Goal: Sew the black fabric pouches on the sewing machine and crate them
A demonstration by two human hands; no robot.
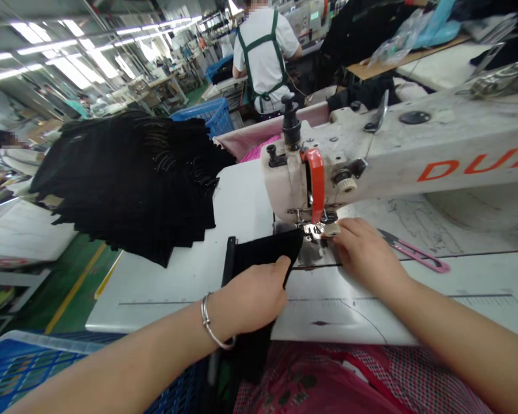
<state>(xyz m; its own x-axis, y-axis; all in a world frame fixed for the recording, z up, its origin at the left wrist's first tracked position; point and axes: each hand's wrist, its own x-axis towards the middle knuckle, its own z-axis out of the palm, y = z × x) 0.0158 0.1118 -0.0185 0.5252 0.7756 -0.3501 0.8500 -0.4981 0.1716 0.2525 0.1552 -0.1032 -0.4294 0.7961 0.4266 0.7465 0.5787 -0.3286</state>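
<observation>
Busy sewing hall under strip lights; white bench (164, 287) in front, carrying a cream sewing machine (414, 149) with orange lettering and an orange guard near the needle. Left hand (252, 296), steel bangle (211, 328) at the wrist, lying palm down with fingers curled over a black fabric piece (263, 253), pinching its edge. Fabric piece flat on the bench, one end running under the presser foot (315, 231), the other hanging off the front edge. Right hand (362, 250) resting loosely bent just beside the foot, fingertips on the plate; whether gripping anything, cannot tell. Pink snips (418, 256) near the right hand. Big stack of black pieces (129, 184) at far left. Person in white shirt and green apron straps (265, 57) seated beyond.
</observation>
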